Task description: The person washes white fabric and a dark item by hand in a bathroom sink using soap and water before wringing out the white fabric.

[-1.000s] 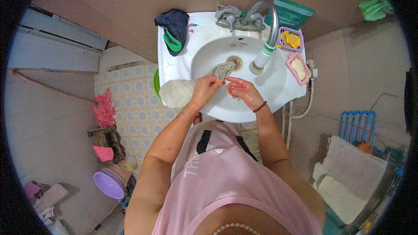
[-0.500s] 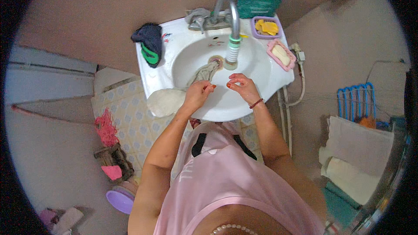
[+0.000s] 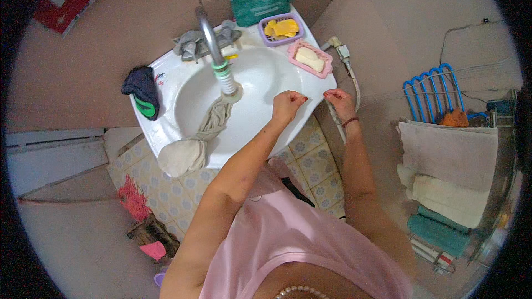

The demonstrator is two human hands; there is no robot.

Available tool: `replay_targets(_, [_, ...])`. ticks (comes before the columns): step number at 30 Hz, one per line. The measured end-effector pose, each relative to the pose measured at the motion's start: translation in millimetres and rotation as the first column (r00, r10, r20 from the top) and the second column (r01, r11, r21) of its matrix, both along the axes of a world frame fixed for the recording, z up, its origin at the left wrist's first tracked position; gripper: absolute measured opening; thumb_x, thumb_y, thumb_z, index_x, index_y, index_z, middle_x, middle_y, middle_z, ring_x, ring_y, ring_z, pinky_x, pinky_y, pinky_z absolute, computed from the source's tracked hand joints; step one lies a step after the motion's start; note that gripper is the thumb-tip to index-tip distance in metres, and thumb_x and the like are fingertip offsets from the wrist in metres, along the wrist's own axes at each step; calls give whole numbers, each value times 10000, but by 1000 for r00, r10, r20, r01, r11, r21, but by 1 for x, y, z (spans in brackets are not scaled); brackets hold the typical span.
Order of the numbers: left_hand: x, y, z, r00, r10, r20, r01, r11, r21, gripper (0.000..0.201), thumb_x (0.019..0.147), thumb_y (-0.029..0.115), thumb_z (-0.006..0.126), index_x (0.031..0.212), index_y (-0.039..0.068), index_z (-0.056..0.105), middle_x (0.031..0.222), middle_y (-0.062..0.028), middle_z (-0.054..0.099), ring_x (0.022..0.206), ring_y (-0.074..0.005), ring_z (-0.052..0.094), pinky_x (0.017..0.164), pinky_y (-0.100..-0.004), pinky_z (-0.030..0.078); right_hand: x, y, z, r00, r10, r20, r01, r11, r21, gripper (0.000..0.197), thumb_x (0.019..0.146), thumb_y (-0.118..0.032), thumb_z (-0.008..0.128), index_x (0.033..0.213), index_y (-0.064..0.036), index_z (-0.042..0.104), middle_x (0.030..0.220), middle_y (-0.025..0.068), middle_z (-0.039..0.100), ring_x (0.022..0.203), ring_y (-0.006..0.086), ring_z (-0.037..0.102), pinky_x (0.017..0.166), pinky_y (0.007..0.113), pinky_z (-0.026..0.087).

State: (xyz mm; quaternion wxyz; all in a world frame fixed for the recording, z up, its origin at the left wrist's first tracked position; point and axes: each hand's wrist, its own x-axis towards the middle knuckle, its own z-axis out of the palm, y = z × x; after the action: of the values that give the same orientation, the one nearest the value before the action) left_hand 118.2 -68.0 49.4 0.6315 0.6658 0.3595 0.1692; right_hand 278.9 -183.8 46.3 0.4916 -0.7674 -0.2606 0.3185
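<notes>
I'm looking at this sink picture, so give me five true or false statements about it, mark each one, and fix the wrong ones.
1. The left hand and right hand are clasped together. False: a gap separates them.
2. The beaded bracelet is on the right wrist. True.
3. The yellow soap lies in the pink dish. False: it lies in the purple dish; the pink one holds a pale bar.
4. A green pouch stands at the back of the sink. True.
5. The beige cloth lies partly inside the basin. True.
</notes>
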Motion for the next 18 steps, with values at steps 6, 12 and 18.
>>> replay_targets(6, [36,-9,-20,988,25,-155,14,970,243,161,682,196,591,698,36,605,681,-118,569,616,-210,536,572,-315,418,46,-10,-22,822,-56,566,151,981,-122,162,690,-181,588,811,-74,589,841,81,558,805,206,517,744,324,389])
replay_targets(12, [40,-11,-24,988,54,-145,8,918,396,158,680,191,565,646,38,588,667,-125,551,661,-274,497,603,-360,398,93,-49,-51,315,-338,887,732,682,-1,341,726,-166,537,1046,-76,463,1018,132,488,923,289,456,807,388,343])
replay_targets(18, [40,-11,-23,985,30,-169,38,921,389,171,672,205,584,652,35,580,680,-113,546,682,-272,481,613,-354,387,-7,-33,-1,756,202,623,37,936,-349,413,765,-182,447,1167,-202,356,785,208,536,676,321,535,568,386,435])
